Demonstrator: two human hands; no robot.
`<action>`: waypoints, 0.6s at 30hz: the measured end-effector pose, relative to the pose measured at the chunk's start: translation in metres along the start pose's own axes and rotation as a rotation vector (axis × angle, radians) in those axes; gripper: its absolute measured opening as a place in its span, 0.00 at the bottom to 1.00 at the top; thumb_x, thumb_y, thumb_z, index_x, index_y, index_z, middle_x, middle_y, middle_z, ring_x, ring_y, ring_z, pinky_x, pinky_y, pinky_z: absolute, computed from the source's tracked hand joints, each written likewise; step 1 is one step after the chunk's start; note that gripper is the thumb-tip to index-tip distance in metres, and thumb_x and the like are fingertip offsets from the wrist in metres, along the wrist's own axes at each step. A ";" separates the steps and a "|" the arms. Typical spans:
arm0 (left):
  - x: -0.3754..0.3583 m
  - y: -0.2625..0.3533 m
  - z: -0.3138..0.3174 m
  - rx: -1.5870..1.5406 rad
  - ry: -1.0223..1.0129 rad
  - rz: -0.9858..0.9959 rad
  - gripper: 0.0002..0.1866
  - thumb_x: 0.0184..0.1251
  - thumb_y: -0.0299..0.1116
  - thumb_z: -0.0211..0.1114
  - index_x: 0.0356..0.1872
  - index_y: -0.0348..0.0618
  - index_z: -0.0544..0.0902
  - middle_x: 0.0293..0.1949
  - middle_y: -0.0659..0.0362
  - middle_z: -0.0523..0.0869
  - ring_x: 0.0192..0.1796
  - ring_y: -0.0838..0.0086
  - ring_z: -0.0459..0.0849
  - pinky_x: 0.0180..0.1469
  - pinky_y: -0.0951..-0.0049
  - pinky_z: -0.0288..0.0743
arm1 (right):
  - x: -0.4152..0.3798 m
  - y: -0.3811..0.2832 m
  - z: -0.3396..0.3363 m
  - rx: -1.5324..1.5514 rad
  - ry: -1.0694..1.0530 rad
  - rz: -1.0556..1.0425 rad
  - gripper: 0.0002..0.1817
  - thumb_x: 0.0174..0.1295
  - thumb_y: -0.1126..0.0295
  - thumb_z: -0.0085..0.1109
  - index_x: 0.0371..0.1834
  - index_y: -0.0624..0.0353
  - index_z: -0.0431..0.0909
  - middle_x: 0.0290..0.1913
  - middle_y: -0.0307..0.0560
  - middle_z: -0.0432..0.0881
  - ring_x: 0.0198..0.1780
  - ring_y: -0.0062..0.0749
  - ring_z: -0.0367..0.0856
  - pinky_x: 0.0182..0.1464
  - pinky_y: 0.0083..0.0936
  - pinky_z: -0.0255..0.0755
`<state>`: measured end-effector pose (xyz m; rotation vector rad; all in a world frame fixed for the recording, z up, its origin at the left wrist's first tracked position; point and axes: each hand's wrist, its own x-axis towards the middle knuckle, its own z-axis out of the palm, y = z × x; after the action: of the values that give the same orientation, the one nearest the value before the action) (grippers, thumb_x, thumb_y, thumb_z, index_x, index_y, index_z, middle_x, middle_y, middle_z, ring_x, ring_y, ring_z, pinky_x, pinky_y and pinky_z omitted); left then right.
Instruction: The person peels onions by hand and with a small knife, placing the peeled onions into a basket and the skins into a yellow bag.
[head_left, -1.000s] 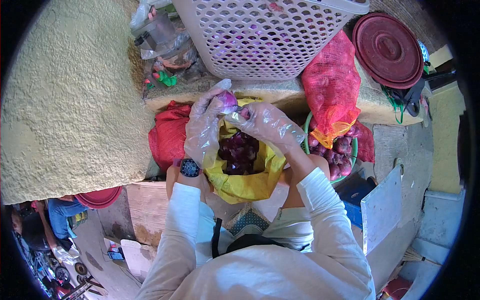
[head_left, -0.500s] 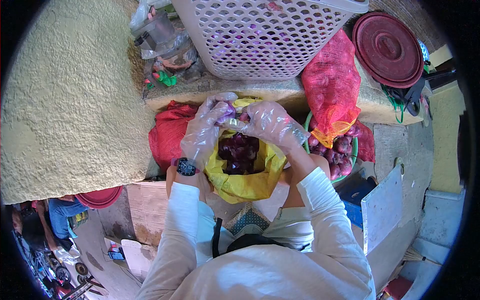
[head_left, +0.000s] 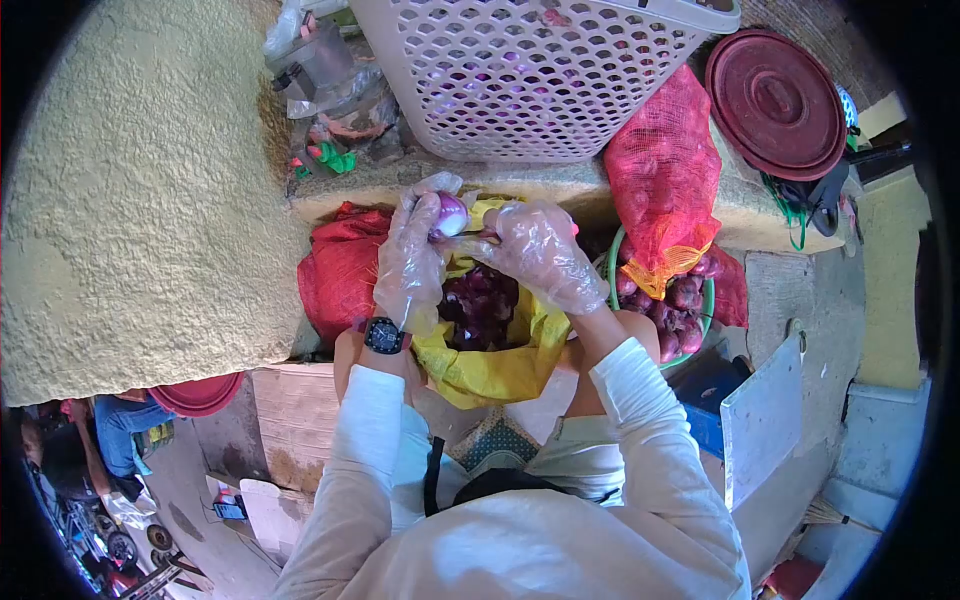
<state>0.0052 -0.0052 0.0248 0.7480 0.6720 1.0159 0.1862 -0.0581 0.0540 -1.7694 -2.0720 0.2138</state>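
A peeled purple-and-white red onion [head_left: 452, 214] sits in my left hand [head_left: 410, 250], which wears a clear plastic glove and is closed around it. My right hand [head_left: 545, 250], also gloved, is closed on what looks like a small knife; its pinkish handle end [head_left: 575, 229] peeks out, and the grip hides most of it. A thin edge reaches from the right fingers to the onion's lower side. Below both hands, a yellow sack [head_left: 490, 375] stands open between my knees, with dark purple onion skins [head_left: 480, 305] inside.
A white perforated basket [head_left: 520, 90] with purple onions stands on the ledge ahead. At right are a red mesh sack [head_left: 660, 170], a green-rimmed basket [head_left: 711, 305] of onions and a maroon lid [head_left: 777, 102]. A red sack [head_left: 343, 265] lies left; a person's leg [head_left: 130, 435] shows lower left.
The onion has turned and come into fuller view, showing a pale peeled side. My left hand has shifted slightly right; the right hand has tilted a little.
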 end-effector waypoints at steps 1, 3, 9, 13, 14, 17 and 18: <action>0.001 0.000 0.000 0.001 0.001 0.005 0.15 0.82 0.36 0.59 0.63 0.42 0.79 0.62 0.53 0.83 0.60 0.67 0.84 0.63 0.66 0.82 | 0.003 -0.001 -0.006 0.100 -0.040 0.097 0.30 0.60 0.36 0.70 0.37 0.56 0.88 0.32 0.54 0.89 0.35 0.53 0.88 0.39 0.44 0.80; 0.002 -0.001 0.002 0.025 -0.002 0.120 0.16 0.83 0.36 0.59 0.63 0.42 0.79 0.61 0.54 0.83 0.60 0.67 0.84 0.64 0.66 0.81 | 0.003 -0.001 -0.007 0.202 -0.084 0.198 0.30 0.59 0.37 0.72 0.40 0.57 0.87 0.34 0.54 0.89 0.36 0.52 0.89 0.40 0.43 0.80; 0.008 -0.004 -0.001 0.138 -0.018 0.098 0.16 0.83 0.37 0.60 0.64 0.43 0.79 0.59 0.57 0.84 0.58 0.71 0.84 0.61 0.67 0.80 | 0.009 0.008 0.014 0.654 0.091 0.325 0.28 0.57 0.50 0.81 0.47 0.62 0.83 0.39 0.51 0.90 0.38 0.35 0.87 0.44 0.35 0.79; 0.007 -0.005 0.000 0.382 -0.032 0.184 0.16 0.83 0.37 0.59 0.64 0.43 0.78 0.59 0.57 0.84 0.58 0.71 0.84 0.62 0.67 0.79 | 0.010 0.006 0.017 0.733 0.071 0.263 0.24 0.60 0.56 0.80 0.48 0.64 0.83 0.36 0.47 0.87 0.35 0.28 0.81 0.41 0.31 0.77; 0.006 -0.003 0.004 0.205 -0.058 0.126 0.16 0.83 0.37 0.60 0.64 0.43 0.78 0.60 0.57 0.84 0.58 0.71 0.84 0.62 0.67 0.79 | 0.010 0.004 0.016 0.765 0.053 0.298 0.23 0.61 0.58 0.80 0.48 0.64 0.83 0.35 0.45 0.86 0.34 0.26 0.79 0.41 0.29 0.77; 0.001 0.000 0.007 0.179 -0.061 0.149 0.17 0.82 0.37 0.61 0.65 0.43 0.78 0.61 0.56 0.83 0.59 0.69 0.84 0.63 0.66 0.79 | 0.001 0.002 0.021 0.920 0.032 0.284 0.23 0.62 0.59 0.79 0.48 0.65 0.83 0.34 0.44 0.85 0.35 0.24 0.79 0.41 0.29 0.76; 0.000 0.000 0.006 0.329 -0.035 0.227 0.18 0.82 0.37 0.62 0.66 0.43 0.78 0.61 0.56 0.83 0.60 0.68 0.84 0.64 0.66 0.78 | 0.002 0.000 0.018 0.921 0.031 0.282 0.23 0.62 0.59 0.79 0.48 0.65 0.83 0.34 0.44 0.85 0.35 0.24 0.79 0.41 0.29 0.76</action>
<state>0.0095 -0.0065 0.0285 1.1470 0.7449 1.1082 0.1785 -0.0537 0.0379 -1.4119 -1.3162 1.0205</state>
